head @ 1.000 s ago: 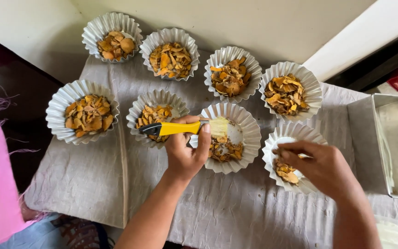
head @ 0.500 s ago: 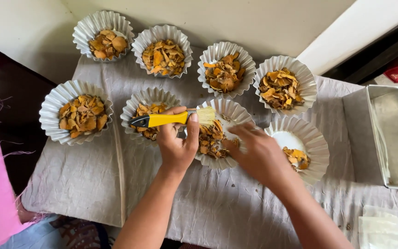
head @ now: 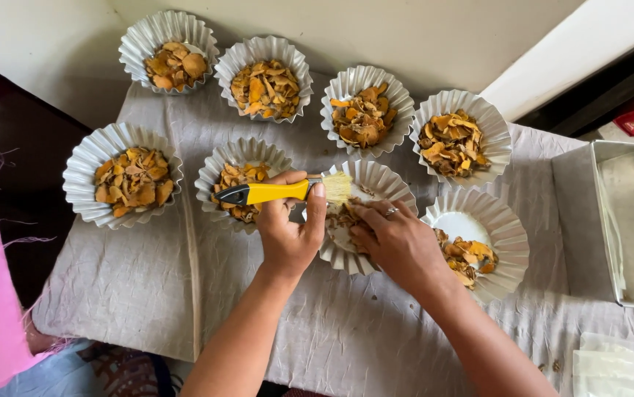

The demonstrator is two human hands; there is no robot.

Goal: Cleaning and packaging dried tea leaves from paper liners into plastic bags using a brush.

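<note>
we look down on a cloth-covered worktop (head: pixel 133 294) set with eight fluted foil cups. the left hand (head: pixel 287 235) is closed around a yellow-handled brush (head: pixel 280 192), thumb and fingers wrapped on the handle. the brush lies with its long axis nearly level, left to right: the dark handle end points left over a filled cup (head: pixel 240 180), the pale bristles point right and rest at the rim of the middle foil cup (head: pixel 375 213). that cup sits just right of the left hand and directly under the right hand (head: pixel 394 246), which is the nearer one. the right hand's fingers are curled into the cup, seemingly pinching dried orange slices, though the grip is hidden. a half-empty cup (head: pixel 482 242) lies beside it, and a metal tin (head: pixel 629 220) stands at the far right.
</note>
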